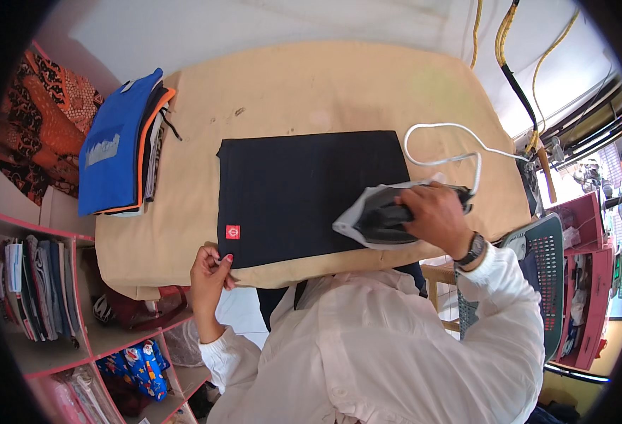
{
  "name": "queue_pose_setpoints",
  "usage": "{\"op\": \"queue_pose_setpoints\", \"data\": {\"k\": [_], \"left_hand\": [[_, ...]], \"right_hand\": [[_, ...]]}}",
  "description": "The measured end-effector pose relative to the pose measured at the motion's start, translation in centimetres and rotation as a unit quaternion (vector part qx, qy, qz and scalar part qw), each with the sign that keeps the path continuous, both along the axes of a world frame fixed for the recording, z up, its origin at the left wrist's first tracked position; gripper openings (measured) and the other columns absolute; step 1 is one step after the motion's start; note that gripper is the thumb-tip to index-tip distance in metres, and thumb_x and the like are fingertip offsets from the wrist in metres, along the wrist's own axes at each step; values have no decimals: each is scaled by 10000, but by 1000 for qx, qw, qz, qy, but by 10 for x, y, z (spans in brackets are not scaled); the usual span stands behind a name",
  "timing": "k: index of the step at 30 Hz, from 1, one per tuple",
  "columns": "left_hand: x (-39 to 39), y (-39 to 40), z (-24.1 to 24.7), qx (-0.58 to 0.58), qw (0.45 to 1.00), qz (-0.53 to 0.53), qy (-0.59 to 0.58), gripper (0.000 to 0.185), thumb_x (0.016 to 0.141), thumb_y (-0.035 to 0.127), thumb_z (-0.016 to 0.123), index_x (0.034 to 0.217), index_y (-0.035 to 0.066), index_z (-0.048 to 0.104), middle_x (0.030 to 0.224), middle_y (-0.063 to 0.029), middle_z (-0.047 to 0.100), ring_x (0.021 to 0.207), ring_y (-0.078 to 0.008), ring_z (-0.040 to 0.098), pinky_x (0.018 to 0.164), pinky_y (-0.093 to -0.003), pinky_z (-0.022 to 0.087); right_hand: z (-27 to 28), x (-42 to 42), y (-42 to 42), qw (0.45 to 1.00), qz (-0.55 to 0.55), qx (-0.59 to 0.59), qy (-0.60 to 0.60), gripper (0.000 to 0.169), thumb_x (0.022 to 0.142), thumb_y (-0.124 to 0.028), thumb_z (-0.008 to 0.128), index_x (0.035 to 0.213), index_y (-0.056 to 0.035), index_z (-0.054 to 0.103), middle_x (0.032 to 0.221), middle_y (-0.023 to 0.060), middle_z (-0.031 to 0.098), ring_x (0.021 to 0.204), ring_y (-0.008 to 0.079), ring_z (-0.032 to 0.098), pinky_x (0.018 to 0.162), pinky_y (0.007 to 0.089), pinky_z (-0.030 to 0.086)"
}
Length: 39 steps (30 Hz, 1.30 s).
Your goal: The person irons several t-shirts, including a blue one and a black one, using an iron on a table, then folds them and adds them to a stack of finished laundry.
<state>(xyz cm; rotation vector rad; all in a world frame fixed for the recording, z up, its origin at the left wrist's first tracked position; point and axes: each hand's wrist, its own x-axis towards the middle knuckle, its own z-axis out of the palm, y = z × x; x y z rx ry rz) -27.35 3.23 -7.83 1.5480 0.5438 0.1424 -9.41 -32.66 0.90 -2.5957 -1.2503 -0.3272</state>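
Note:
A folded black garment [289,191] lies flat on the table's tan cloth cover [311,90], with a small red label [232,232] near its lower left corner. My right hand [435,214] grips the handle of a clothes iron [369,217], whose pale-edged soleplate rests on the garment's right part and points left. From the iron's rear a white cord [443,125] loops to the right edge of the table. At the garment's lower left corner, my left hand [213,267] pinches the fabric between thumb and fingers.
A stack of folded clothes, topped by a blue garment [112,148], sits at the table's left end. Below it, shelves with pink edges [82,297] hold folded clothes. To the right stand a green plastic basket [552,281] and a pink cabinet [589,297]. Cables [512,79] hang at upper right.

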Motion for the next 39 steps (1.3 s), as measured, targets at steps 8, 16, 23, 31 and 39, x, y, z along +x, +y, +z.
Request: {"op": "queue_pose_setpoints", "data": {"k": [8,16,23,31,39], "left_hand": [[48,28,49,340,936,-13,97,208,832,165,649,854,-1,526,657,-59,569,570,-130,529,533,-271,418],[159,25,46,536,830,-142,-65,326,804,123,630,1101,11,560,1141,-177,552,1076,-321,525,917,-364,411],[222,30,31,627,745,-228,16,386,771,157,674,1136,90,571,1151,-114,571,1102,-293,510,915,-364,405],[239,42,66,630,700,-337,25,333,707,183,745,984,54,611,860,-124,649,859,-283,604,768,-368,456],[221,48,98,460,834,-304,0,261,741,146,719,880,20,538,736,-103,559,714,-188,522,669,-296,418]], "right_hand": [[-3,37,-83,984,-168,0,-59,212,578,-92,681,771,-94,591,686,86,585,658,296,580,600,380,463],[-17,136,-100,907,-398,-28,-131,159,733,-217,612,793,-71,637,713,160,640,653,330,638,563,422,500],[2,180,-78,902,-377,-13,-210,265,711,-239,629,938,-102,627,936,109,624,927,273,590,785,417,460],[-74,169,13,993,-37,104,39,302,676,-235,709,934,-98,629,972,107,614,996,285,541,855,395,417],[-61,200,12,982,44,33,182,227,680,-265,718,753,-68,630,714,111,633,722,283,613,638,372,460]]}}
